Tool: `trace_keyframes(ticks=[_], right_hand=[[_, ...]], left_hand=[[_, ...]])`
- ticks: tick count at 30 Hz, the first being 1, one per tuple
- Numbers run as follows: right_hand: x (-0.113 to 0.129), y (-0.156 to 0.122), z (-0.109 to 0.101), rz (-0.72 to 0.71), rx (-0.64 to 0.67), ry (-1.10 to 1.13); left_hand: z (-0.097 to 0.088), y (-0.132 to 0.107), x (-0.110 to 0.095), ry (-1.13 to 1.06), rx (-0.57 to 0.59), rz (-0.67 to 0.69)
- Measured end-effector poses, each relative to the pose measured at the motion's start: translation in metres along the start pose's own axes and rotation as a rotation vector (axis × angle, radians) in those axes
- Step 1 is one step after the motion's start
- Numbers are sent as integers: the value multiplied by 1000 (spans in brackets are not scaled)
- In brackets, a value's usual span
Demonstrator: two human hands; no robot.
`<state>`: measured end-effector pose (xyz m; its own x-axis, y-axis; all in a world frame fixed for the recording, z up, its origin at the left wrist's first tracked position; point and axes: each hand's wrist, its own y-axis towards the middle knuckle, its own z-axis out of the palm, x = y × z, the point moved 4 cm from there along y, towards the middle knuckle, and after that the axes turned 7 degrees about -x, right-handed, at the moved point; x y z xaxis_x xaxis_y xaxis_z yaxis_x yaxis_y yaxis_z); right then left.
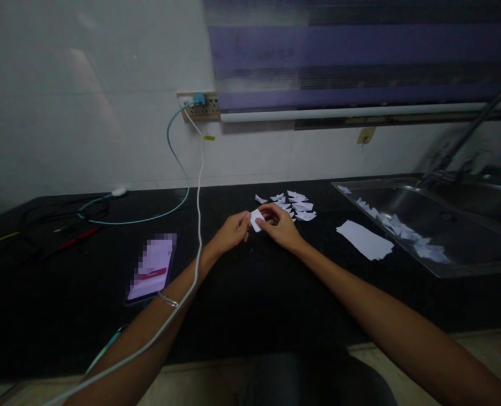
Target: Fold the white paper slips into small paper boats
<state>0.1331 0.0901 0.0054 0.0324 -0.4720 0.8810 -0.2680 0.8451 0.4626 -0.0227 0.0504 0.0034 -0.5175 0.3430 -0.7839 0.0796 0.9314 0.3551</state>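
Between my two hands is a small folded piece of white paper (256,220), held just above the black counter. My left hand (232,232) pinches its left edge, with the fingers curled in. On the other side my right hand (281,226) grips the paper between thumb and fingers. Just behind my right hand lie several small folded paper boats (303,207), grouped loosely on the counter. A stack of flat white paper sheets (364,240) rests farther right, near the sink.
A steel sink (436,270) with more folded papers (403,231) along its edge is at the right. A lit phone (152,268) lies at the left. A white cable (199,225) crosses over my left forearm from the wall socket (210,107). Pens (79,238) and dark cables lie far left.
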Motion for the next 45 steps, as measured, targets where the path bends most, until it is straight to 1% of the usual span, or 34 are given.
trace_keyframes(ticks=[6,10,13,15,18,21,24,30,34,38,40,42,45], right_hand=[[-4,4,-6,20,-118,57],[0,3,-7,-7,-105,61],[6,1,-5,-29,-70,26],[9,0,-5,-47,-65,-19],[10,0,-6,-77,-66,-47],[9,1,-8,-87,-85,-47],[8,1,-8,-75,-104,-38],[6,0,-7,-14,-141,25],[3,0,-4,6,-119,49],[1,-1,-3,18,-111,35],[3,-2,-3,-10,-111,7],[8,-3,-3,-65,-117,-40],[18,-6,-3,-219,-126,-155]], left_hand=[[3,-3,-7,-88,74,-11],[2,-1,-8,-167,76,-4],[1,2,-4,-259,66,-6],[1,4,0,-311,61,-32],[2,6,4,-336,63,-54],[1,5,4,-342,53,-59],[0,3,0,-312,36,-60],[1,0,-8,-171,40,-31],[2,-1,-6,-66,-12,-3],[1,0,-1,-24,-63,3],[1,0,2,-36,-54,-7],[2,1,2,-69,-33,-18],[2,2,-1,-111,-9,-2]])
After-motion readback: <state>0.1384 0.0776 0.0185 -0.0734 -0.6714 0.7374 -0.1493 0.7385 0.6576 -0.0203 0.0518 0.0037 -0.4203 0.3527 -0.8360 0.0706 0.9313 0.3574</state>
